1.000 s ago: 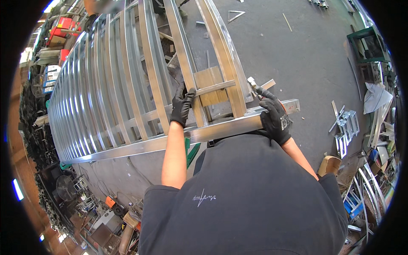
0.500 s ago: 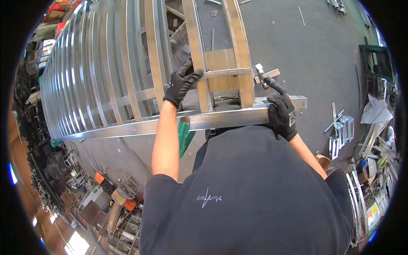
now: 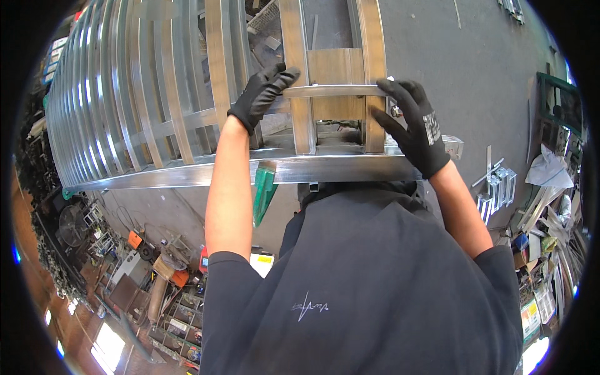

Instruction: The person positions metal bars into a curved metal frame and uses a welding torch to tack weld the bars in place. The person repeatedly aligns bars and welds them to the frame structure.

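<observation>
A short flat metal bar (image 3: 334,91) lies across two long metal tubes of a slatted frame, just above a wider metal plate (image 3: 336,65) set between those tubes. My left hand (image 3: 261,94), in a black glove, is closed at the bar's left end; its thumb is mostly hidden. At the opposite end my right hand (image 3: 414,125), gloved alike, has its fingers on top and thumb below, with the bar between them. Running along the near side of the frame is a thick metal rail (image 3: 350,169). A small metal piece shows behind my right fingers, too covered to name.
Many parallel metal slats (image 3: 169,81) stretch away to the left. A green support (image 3: 264,194) stands under the near rail. Short metal offcuts (image 3: 498,187) lie on the floor at right, near a white sheet (image 3: 550,169). Tools and boxes crowd the lower left floor.
My right hand has let go of the torch-like tool with a black handle and moved up to the bar's right end. The bar now sits slightly higher in view; my left hand stays by it.
</observation>
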Demonstrator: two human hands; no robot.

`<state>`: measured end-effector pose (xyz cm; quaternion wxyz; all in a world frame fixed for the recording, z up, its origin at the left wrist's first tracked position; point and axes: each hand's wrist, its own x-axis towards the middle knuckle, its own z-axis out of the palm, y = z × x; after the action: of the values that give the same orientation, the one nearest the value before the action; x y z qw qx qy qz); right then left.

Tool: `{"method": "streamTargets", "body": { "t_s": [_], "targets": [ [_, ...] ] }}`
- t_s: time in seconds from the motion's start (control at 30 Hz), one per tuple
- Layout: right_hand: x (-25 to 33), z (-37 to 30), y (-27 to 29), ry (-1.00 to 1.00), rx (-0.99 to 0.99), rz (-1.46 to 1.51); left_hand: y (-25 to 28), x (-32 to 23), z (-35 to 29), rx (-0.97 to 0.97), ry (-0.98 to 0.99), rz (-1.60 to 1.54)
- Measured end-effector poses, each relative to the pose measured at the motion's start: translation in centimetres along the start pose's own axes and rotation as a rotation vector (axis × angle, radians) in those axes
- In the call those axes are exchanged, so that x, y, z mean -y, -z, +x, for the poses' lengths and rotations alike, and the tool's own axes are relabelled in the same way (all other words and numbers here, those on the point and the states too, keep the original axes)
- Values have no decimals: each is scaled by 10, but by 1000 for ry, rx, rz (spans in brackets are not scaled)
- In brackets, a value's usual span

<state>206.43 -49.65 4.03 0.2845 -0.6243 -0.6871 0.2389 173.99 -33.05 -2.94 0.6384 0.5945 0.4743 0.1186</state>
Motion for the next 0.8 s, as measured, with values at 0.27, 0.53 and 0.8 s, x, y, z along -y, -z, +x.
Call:
{"method": "streamTargets", "body": {
  "t_s": [0.27,0.53,0.8],
  "targets": [
    [-25,25,-14,77,63,-95,-1,-1,9,11,3,27],
    [-34,25,-17,148,93,-60,-9,1,10,-19,-18,-12],
    [-8,19,4,13,134,141,7,38,16,-73,-44,-34]
  ]
}}
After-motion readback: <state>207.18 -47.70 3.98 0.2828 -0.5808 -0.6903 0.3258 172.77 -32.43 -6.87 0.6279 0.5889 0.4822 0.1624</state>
